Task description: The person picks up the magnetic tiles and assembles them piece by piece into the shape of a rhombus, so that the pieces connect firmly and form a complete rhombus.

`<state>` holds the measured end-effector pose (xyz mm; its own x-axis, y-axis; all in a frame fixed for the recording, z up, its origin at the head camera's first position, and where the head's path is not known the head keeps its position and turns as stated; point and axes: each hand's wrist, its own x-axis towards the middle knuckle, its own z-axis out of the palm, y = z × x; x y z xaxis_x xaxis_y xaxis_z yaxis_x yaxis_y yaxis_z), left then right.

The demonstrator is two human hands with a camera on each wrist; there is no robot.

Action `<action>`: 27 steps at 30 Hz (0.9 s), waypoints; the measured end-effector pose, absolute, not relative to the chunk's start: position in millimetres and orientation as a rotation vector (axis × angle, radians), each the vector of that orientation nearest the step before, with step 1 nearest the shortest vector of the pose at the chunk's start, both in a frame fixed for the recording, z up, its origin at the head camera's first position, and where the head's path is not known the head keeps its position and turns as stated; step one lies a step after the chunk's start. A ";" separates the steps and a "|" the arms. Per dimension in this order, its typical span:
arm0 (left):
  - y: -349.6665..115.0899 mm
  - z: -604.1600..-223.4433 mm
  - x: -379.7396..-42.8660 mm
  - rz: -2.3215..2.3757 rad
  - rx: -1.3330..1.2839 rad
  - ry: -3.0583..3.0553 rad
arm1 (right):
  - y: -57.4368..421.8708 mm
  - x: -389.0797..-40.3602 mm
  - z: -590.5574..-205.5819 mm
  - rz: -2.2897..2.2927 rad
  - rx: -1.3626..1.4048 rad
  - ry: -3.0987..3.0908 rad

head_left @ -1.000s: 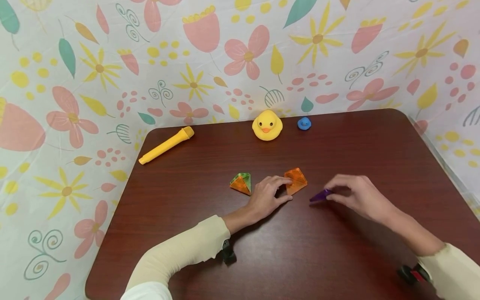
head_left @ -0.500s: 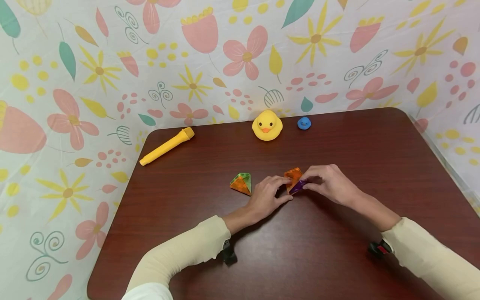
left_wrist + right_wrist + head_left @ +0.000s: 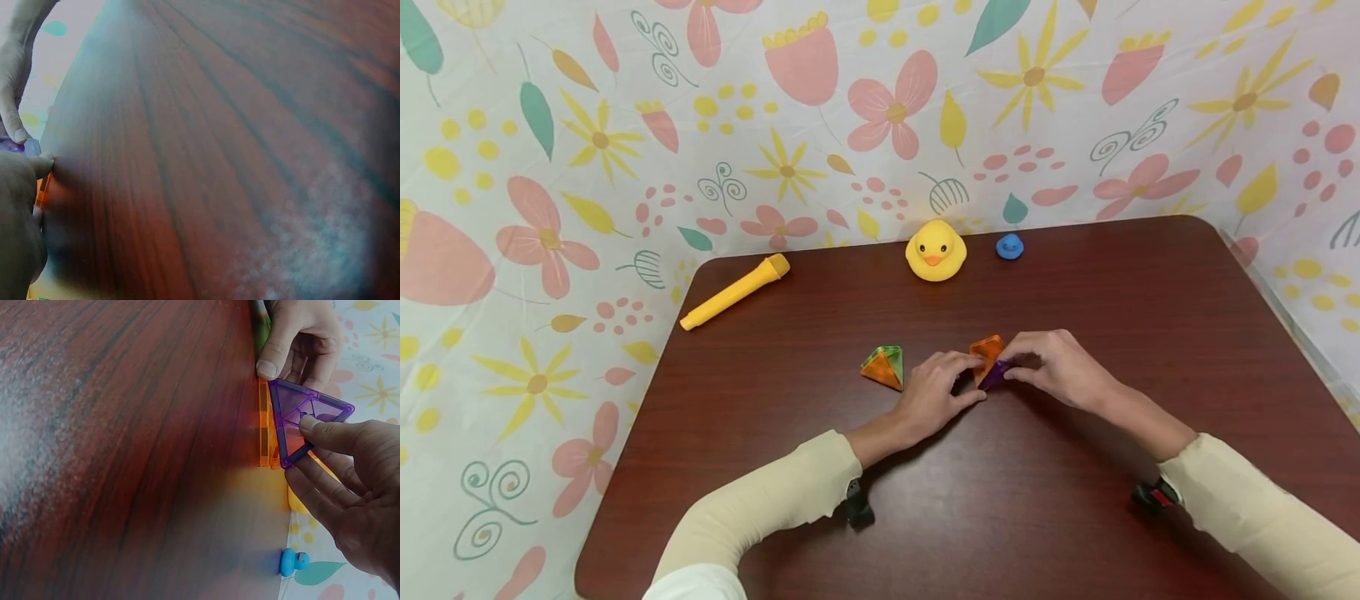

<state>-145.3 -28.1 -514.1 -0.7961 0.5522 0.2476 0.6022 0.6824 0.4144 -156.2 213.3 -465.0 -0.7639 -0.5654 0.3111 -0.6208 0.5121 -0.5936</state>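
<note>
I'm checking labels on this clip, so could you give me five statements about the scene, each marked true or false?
1. The right hand holds a purple triangle. True.
2. The yellow duck is smaller than the blue duck. False: the yellow one is clearly larger.
3. The left hand has its fingers at an orange piece. True.
4. The yellow microphone lies by the right edge of the table. False: it lies by the left edge.
5. The green-and-orange shape lies between the two hands. False: it lies on the far left side of the left hand.
</note>
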 end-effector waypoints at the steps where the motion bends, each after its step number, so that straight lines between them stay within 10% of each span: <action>1: -28.3 -514.5 -145.5 -0.743 -0.959 -2.786 | 213.2 -156.5 -465.2 1.090 1.047 -2.663; 27: -28.4 -515.5 -145.9 -0.741 -0.961 -2.793 | 212.9 -153.4 -469.0 1.130 0.896 -2.730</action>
<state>-145.9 -28.4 -515.5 -0.7965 0.5542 0.2418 0.6012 0.6831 0.4146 -153.4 212.9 -469.0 -0.8302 -0.4930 0.2604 -0.5327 0.5637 -0.6312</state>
